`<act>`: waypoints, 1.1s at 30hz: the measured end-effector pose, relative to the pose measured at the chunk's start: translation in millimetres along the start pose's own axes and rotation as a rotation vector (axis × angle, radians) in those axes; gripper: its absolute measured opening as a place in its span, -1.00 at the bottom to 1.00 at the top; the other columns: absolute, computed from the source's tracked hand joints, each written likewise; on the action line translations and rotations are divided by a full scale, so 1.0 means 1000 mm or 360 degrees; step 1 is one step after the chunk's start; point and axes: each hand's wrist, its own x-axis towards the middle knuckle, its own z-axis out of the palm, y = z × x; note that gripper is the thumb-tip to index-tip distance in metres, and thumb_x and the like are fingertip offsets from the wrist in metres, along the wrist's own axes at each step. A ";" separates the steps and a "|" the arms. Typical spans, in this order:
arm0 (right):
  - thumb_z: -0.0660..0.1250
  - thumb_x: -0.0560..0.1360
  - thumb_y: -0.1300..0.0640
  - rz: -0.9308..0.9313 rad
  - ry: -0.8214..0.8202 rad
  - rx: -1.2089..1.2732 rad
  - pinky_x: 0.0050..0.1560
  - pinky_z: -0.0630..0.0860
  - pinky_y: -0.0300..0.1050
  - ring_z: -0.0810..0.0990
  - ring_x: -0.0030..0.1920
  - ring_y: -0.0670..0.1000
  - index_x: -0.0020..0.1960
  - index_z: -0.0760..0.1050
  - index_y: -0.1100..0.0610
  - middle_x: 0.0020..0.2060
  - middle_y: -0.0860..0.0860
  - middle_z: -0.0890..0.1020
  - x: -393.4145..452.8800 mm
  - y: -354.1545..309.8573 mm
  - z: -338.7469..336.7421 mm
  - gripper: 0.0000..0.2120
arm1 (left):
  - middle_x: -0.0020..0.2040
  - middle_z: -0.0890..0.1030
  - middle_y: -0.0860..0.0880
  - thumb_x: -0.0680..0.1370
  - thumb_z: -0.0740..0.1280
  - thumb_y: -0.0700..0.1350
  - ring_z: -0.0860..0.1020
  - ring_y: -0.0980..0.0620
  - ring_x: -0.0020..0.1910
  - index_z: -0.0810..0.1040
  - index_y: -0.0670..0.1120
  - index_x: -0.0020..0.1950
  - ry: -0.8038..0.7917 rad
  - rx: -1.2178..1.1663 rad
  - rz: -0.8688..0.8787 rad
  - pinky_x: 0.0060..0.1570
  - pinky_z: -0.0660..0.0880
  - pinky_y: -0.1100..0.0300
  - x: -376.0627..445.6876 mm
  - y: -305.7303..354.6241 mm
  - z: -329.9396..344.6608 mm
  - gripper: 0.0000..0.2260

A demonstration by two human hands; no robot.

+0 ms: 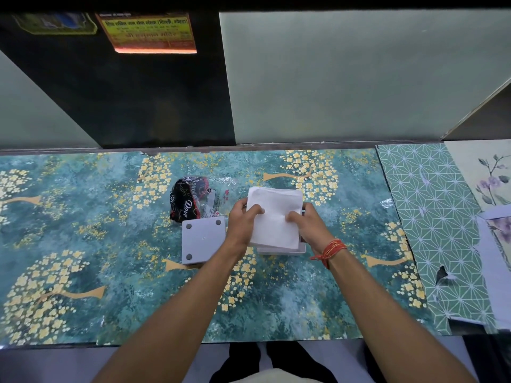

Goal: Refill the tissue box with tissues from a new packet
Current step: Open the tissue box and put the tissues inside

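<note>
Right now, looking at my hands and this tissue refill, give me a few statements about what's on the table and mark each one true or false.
1. Both hands, left hand and right hand, hold the white tissue stack. True.
2. The tissue stack is over the open tissue box. True.
3. The box base panel is fitted on the box. False: it lies on the table left of the box, its round feet up.
4. The packet wrapper lies right of the box. False: it lies behind the panel, to the left.

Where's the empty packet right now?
In the head view, the packet lies crumpled on the table, left of the tissues, just behind the box lid.
</note>
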 end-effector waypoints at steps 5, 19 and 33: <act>0.31 0.47 0.15 -0.0090 0.0129 -0.0502 0.01 0.54 0.05 0.58 0.04 0.15 0.12 0.43 0.13 0.06 0.11 0.59 0.006 0.009 -0.002 -0.77 | 0.19 0.60 -0.15 0.51 0.31 -0.29 0.57 -0.07 0.03 0.45 -0.14 0.35 -0.0005 0.0274 0.0084 -0.04 0.53 0.07 0.006 -0.011 0.003 -0.61; 0.36 0.37 0.12 0.0045 0.0358 -0.0945 -0.33 0.37 -0.13 0.58 -0.15 0.20 -0.06 0.49 0.20 -0.14 0.14 0.62 0.020 0.010 -0.006 -0.79 | 0.25 0.55 -0.22 0.47 0.30 -0.20 0.51 -0.23 0.23 0.39 -0.24 0.37 -0.0097 0.1199 0.0443 0.14 0.49 -0.07 0.014 -0.014 0.016 -0.53; 0.54 0.18 -0.03 0.0376 0.0172 -0.0716 -0.37 0.45 -0.13 0.62 -0.03 0.19 0.22 0.36 0.28 0.05 0.20 0.61 0.038 0.027 -0.009 -0.26 | 0.40 0.29 -0.26 0.50 0.33 -0.13 0.41 -0.32 0.31 0.28 -0.11 0.47 -0.0146 0.1398 0.0038 0.18 0.44 -0.05 0.032 -0.014 0.018 -0.45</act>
